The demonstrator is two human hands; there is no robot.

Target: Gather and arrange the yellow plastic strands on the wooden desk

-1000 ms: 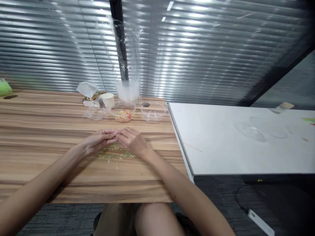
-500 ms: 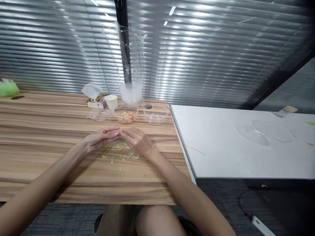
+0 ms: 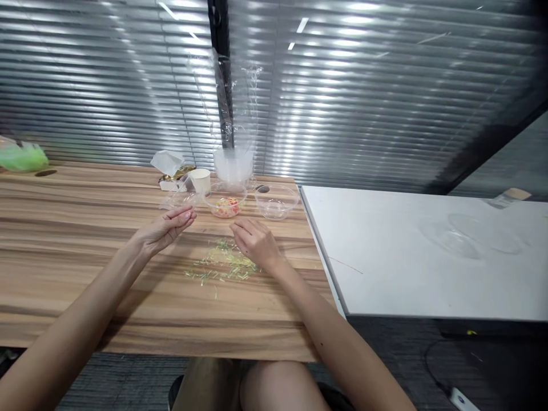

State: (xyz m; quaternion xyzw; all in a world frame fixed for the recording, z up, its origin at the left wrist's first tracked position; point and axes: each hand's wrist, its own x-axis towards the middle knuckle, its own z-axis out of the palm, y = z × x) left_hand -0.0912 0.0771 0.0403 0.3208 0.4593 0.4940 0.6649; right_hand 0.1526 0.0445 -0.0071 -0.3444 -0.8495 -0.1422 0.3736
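Scattered thin green-yellow pieces (image 3: 226, 265) lie on the wooden table (image 3: 162, 319). My left hand (image 3: 171, 225) is up and left of them with its fingers pinched together; whatever it holds is too small to name. Just beyond the pieces, my right hand (image 3: 254, 242) has its fingertips closed, and anything between them is hidden. Past my hands stands a clear bowl with red and yellow bits (image 3: 226, 208). Another clear bowl (image 3: 276, 208) is to its right and looks to have nothing in it.
A paper cup (image 3: 201, 181), crumpled clear plastic (image 3: 180, 197), a tissue box (image 3: 169, 184) and bagged stacked cups (image 3: 233, 165) stand at the back. A green bag (image 3: 23, 157) is far left. Clear lids (image 3: 454, 242) lie on the white table (image 3: 394, 285).
My hands were together over the green-yellow pieces and have moved apart, the left one to the left and up, the right one to the right. The view has shifted slightly.
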